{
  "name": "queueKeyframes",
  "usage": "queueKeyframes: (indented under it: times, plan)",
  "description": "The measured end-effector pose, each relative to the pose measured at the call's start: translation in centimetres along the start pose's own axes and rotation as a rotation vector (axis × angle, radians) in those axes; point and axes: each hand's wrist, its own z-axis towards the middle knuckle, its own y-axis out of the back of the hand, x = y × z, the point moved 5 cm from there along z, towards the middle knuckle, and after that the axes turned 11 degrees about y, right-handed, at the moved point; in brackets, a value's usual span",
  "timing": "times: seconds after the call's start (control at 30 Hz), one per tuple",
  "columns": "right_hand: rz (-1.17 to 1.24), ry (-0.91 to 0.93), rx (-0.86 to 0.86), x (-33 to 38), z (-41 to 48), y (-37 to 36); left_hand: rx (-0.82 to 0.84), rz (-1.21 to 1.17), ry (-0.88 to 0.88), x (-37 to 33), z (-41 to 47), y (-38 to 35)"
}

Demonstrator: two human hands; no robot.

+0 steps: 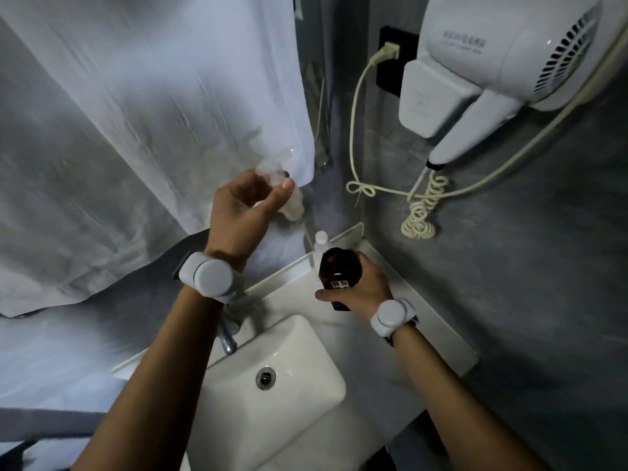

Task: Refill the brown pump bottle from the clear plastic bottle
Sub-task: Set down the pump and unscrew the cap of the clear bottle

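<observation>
While right hand (360, 287) grips glossy brown pump bottle (336, 270), left hand (241, 209) lifts clear pump head (272, 171)

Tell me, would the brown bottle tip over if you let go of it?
Probably. The brown bottle looks tall and narrow, and the right hand holds it tilted above the counter. It seems rigid, maybe glass, so a fall could break it.
</observation>
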Motion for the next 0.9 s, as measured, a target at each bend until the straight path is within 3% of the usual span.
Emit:
queueKeyframes:
  times: [0.33, 0.9]
  plan:
    - [0.058, -0.035, 0.005, -3.6, 1.1, 1.5, 0.02, 0.221, 0.164, 6.4, 0.3, -1.5]
    - [0.039, -0.121, 0.064, -12.3, 2.0, 2.9, 0.169, 0.64, 0.638, 27.0, -1.9, -6.6]
